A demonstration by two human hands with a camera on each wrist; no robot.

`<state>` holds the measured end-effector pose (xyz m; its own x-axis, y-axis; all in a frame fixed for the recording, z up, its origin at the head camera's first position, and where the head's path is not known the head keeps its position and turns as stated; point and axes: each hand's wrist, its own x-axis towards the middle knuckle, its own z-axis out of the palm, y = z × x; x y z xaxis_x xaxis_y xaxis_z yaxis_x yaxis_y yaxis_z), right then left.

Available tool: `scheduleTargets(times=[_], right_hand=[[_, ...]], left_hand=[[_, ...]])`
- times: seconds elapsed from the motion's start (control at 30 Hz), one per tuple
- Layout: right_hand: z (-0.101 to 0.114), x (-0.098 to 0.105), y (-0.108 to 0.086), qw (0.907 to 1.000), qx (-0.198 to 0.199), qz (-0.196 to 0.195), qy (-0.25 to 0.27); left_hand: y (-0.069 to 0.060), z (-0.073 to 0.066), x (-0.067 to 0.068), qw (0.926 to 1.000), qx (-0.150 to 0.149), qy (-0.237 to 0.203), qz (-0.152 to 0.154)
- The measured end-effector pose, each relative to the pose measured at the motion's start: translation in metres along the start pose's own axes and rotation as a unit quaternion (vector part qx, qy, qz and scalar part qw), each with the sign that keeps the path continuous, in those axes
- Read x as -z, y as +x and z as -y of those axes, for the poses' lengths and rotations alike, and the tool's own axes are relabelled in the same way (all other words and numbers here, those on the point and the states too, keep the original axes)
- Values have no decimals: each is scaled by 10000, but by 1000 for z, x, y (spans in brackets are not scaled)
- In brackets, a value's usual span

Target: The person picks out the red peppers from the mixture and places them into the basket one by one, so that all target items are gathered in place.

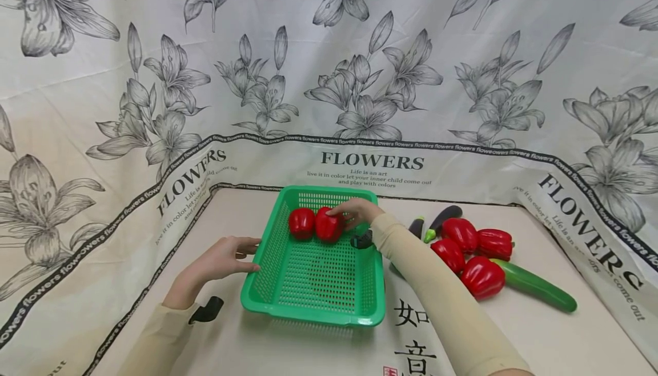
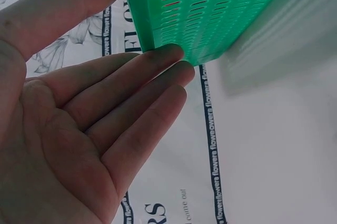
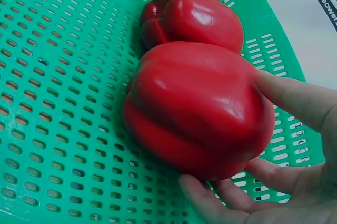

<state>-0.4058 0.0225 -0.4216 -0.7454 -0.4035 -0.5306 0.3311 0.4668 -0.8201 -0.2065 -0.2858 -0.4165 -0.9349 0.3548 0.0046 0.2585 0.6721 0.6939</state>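
Observation:
A green plastic basket (image 1: 312, 314) with slotted walls stands on the table. Inside, near its back, are two red bell peppers side by side. My right hand (image 1: 361, 212) reaches over the basket's right side and holds the right-hand bell pepper (image 3: 195, 108), thumb on one side and fingers on the other. The other bell pepper (image 3: 205, 19) lies against it, untouched by the hand. At the basket's left wall is my left hand (image 1: 218, 260); in the left wrist view its nearly straight fingers (image 2: 142, 124) touch the slotted side, thumb by the rim.
Right of the basket lie several more red bell peppers (image 1: 483, 278), a long green cucumber (image 1: 537, 287) and dark eggplants (image 1: 448, 215), partly behind the right sleeve (image 1: 437, 290). A flower-printed cloth (image 1: 370, 79) hangs behind and at both sides of the table.

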Motion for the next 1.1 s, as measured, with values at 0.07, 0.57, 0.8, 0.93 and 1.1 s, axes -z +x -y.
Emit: scheduleTargets(times=[0.07, 0.57, 0.8, 0.93, 1.1], right_hand=[[0, 1, 1, 10000, -40, -38, 0], [-5, 1, 5, 9993, -72, 5, 374], [-5, -1, 6, 9989, -80, 24, 469], [-6, 0, 6, 9990, -46, 37, 445], [-6, 2, 3, 9998, 8, 82, 199]], left_hand=[[0, 0, 0, 10000, -18, 7, -3], [0, 1, 0, 10000, -20, -43, 9], [-1, 0, -1, 10000, 52, -21, -9], [-1, 0, -2, 10000, 44, -14, -7], [-1, 0, -2, 10000, 11, -48, -2]])
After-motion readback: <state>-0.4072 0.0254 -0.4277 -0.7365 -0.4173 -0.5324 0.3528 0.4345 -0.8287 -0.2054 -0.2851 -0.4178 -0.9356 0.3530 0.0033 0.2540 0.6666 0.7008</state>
